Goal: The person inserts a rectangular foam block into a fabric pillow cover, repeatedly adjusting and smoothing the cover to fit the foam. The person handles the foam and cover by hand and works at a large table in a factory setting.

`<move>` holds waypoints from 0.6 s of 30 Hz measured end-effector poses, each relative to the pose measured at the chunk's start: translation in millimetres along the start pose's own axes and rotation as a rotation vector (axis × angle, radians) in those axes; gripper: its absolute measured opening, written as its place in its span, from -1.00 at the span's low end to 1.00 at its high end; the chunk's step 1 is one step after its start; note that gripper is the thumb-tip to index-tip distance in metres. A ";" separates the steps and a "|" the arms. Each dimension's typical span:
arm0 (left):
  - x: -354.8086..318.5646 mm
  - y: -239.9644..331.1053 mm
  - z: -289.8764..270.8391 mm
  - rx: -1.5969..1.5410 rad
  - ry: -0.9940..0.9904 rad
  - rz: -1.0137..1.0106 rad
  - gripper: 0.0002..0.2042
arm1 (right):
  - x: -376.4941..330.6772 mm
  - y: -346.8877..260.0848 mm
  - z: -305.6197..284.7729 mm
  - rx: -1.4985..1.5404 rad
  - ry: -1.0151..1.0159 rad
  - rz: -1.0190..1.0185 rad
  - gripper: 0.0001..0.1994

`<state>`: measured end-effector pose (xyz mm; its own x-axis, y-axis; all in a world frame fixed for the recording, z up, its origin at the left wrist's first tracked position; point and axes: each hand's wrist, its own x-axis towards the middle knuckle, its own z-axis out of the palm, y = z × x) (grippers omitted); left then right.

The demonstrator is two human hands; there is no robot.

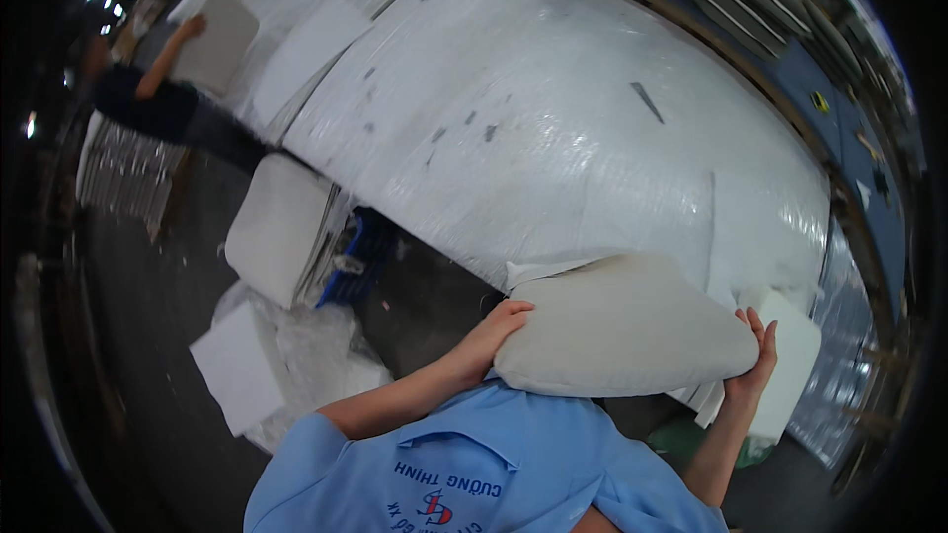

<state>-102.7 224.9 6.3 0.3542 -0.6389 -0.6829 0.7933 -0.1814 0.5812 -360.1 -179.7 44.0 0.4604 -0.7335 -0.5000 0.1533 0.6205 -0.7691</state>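
A pale beige seat cushion [632, 326] is held up in front of my chest, at the near edge of the plastic-wrapped table. My left hand [499, 331] grips its left edge, fingers lying over the top face. On the opposite side, my right hand [755, 350] holds the right corner, with the fingers up along the edge and the palm against it. A thin white flap [548, 271] shows behind the cushion's far left edge. The cushion's underside is hidden.
Clear film covers the wide table [474, 89]. Stacked pale cushions [276, 227] stand at left, near a blue plastic crate [355, 257] and a white foam sheet [237, 365]. Far left, a person [148, 104] handles another cushion [217, 39]. White pieces [790, 360] stand at right.
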 end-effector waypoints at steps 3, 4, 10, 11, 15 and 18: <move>-0.1 -27.8 -0.2 0.591 -0.014 0.240 -0.47 | 26.0 -25.1 34.0 -0.179 0.031 0.010 -0.36; -25.6 -12.4 14.9 0.482 -0.051 0.121 -0.39 | 36.2 -30.8 40.8 -0.282 0.009 0.014 -0.37; -41.2 -56.4 32.9 0.313 0.050 0.105 -0.32 | 104.1 -71.5 139.4 -1.735 -0.386 -0.051 -0.58; -44.3 -62.1 45.1 0.297 0.081 0.101 -0.31 | 115.9 -65.9 162.8 -1.869 -0.550 -0.148 -0.61; -62.7 -63.4 87.8 0.230 0.210 0.101 -0.26 | 109.3 29.0 273.5 -1.994 -1.418 -0.366 -0.50; -58.3 -88.1 108.7 0.224 0.336 0.167 -0.20 | 64.4 150.2 295.0 -1.851 -2.024 -0.149 -0.46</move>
<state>-247.1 196.9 43.1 0.6391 -0.4011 -0.6562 0.5979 -0.2775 0.7520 -49.5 -51.9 13.7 0.4293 0.7143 -0.5527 0.3085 -0.6911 -0.6536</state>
